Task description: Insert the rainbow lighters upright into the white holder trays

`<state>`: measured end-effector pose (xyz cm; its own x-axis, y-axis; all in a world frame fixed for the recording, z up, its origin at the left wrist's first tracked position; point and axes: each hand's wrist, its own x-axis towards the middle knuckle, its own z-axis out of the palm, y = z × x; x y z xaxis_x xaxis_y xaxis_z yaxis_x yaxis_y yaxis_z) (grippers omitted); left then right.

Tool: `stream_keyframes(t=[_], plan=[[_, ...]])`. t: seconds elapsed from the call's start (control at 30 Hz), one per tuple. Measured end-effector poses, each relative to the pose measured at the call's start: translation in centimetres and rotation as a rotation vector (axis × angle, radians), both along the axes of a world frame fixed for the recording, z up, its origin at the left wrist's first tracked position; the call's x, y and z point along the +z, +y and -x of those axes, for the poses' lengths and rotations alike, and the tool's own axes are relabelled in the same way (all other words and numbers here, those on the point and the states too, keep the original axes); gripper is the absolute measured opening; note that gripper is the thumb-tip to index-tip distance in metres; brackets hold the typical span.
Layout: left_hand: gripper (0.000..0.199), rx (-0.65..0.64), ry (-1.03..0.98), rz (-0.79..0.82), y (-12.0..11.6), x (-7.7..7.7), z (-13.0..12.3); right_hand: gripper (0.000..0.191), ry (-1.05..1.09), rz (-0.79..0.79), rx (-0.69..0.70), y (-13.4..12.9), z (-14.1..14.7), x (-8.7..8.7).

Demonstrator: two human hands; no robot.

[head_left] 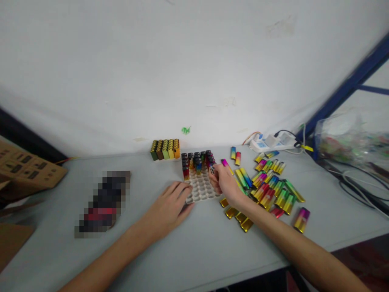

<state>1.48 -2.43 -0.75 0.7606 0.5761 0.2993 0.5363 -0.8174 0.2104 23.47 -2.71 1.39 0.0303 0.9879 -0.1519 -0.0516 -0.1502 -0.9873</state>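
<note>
Pinching a lighter (pixel 212 170) over the tray (pixel 201 189) with the right hand (pixel 225 182).
Closing the right fingers around that lighter near the tray's right edge, showing little more than its dark top. Resting the left hand (pixel 170 200) at the tray's left edge, with fingers curved and thumb by the near corner; cannot tell whether gripping or only touching. Standing upright in the tray's far part and along its far left side, several lighters (pixel 186 173); open holes nearer. Lying scattered on the table (pixel 212 243) to the right, many loose lighters (pixel 267 198). Beyond the tray to the left, against the wall (pixel 91 61), a block of gold-topped lighters (pixel 165 150); to the far right, a power strip (pixel 261 145). Off to the left, a blurred dark object (pixel 106 198).
</note>
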Motion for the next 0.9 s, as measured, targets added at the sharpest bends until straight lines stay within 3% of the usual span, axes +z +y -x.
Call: stream_keyframes(t=[0.13,0.23,0.33,0.47,0.6,0.73,0.9], plan=[[0.029,0.000,-0.002,0.000,0.0,0.0,0.0,0.049,0.001,0.010,0.023,0.0,0.1,-0.1],[0.028,-0.001,0.005,0.007,0.0,0.1,0.0,0.059,0.064,-0.009,0.114,0.0,0.0,0.3],[0.027,-0.003,-0.008,0.013,-0.1,0.2,0.0,0.057,0.083,-0.169,0.205,0.1,-0.6,1.1],[0.026,-0.006,-0.022,0.011,-0.1,0.3,-0.1,0.038,-0.167,-0.408,0.240,0.3,-2.1,2.9],[0.027,0.002,-0.019,0.008,-0.1,0.1,-0.1,0.029,-0.479,-0.623,0.140,1.4,-2.8,4.9],[0.029,0.008,-0.002,0.015,-0.1,0.1,-0.1,0.031,-0.685,-0.658,0.108,3.5,-2.4,6.2],[0.031,0.011,0.029,0.018,-0.2,0.2,-0.2,0.029,-0.735,-0.696,0.232,5.8,-1.7,6.0]])
